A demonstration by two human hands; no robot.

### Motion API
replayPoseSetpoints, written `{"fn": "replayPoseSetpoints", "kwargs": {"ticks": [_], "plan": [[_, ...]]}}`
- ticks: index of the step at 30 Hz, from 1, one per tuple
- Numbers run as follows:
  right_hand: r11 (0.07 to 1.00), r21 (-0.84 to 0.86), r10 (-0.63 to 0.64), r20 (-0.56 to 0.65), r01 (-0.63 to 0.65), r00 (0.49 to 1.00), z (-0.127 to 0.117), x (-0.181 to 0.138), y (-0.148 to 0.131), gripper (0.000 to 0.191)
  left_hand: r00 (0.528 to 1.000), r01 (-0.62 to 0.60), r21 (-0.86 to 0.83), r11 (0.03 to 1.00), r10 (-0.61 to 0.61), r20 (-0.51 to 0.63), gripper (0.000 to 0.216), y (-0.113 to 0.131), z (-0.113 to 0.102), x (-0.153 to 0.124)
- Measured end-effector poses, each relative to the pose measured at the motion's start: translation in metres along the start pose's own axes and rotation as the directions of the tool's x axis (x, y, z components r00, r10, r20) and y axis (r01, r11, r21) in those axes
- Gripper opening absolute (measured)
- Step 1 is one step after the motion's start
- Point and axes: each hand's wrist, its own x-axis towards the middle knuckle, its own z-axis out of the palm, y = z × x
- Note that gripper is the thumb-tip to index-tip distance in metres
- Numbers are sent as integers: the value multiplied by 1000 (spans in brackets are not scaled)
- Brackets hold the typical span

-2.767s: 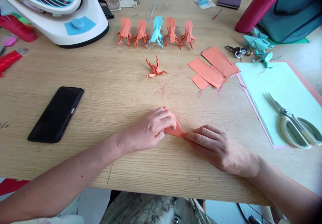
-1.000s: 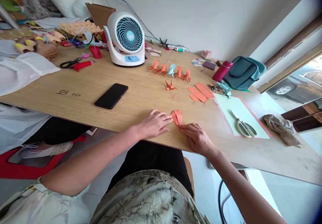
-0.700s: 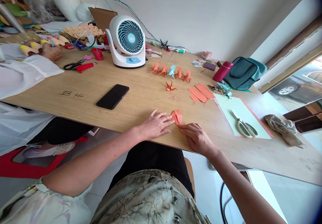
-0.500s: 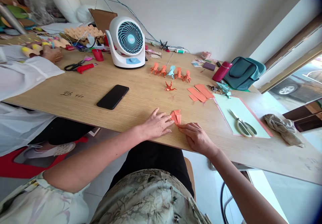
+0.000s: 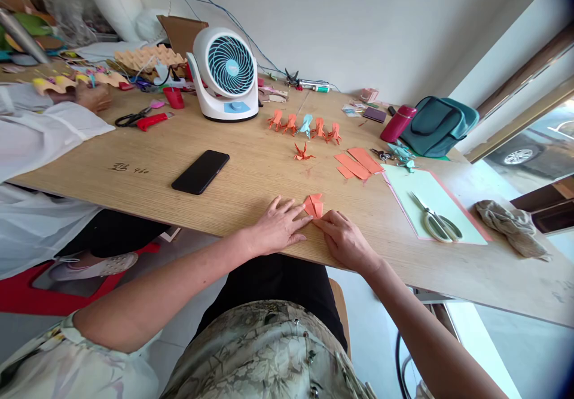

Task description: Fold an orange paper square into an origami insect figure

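A partly folded orange paper lies flat on the wooden table near its front edge. My left hand rests flat beside it, fingers stretched out and fingertips touching its left edge. My right hand lies on the table with its fingertips pressed on the paper's lower corner. Further back sit a small orange folded figure and a row of folded paper figures, orange with one blue.
A black phone lies left of my hands. Orange paper strips, a pale green sheet with scissors, a fan, a red bottle, a teal bag and a rag surround them. Another person's hand works far left.
The view pulled back from a close look at my hands to the whole table. Both hands stay on the orange paper; my right hand has shifted slightly toward it.
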Motion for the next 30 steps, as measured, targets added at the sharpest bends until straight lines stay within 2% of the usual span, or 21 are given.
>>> {"fn": "replayPoseSetpoints", "kwargs": {"ticks": [5,17,22,30], "plan": [[999,-43,24,-10,-25,1000,6,-2,-3,35,999,33,-54,998,-34,-19,51,1,1,-2],[998,-55,-28,-24,26,999,-7,-16,-11,30,997,80,-106,991,-82,-8,54,-1,6,-1],[998,-56,-36,-13,35,999,-9,-16,-14,30,997,67,-111,992,-72,-34,56,-3,9,-3],[997,-72,-40,-26,38,999,-7,-18,-17,30,995,93,-122,988,-95,-13,57,-2,10,-4]]}}
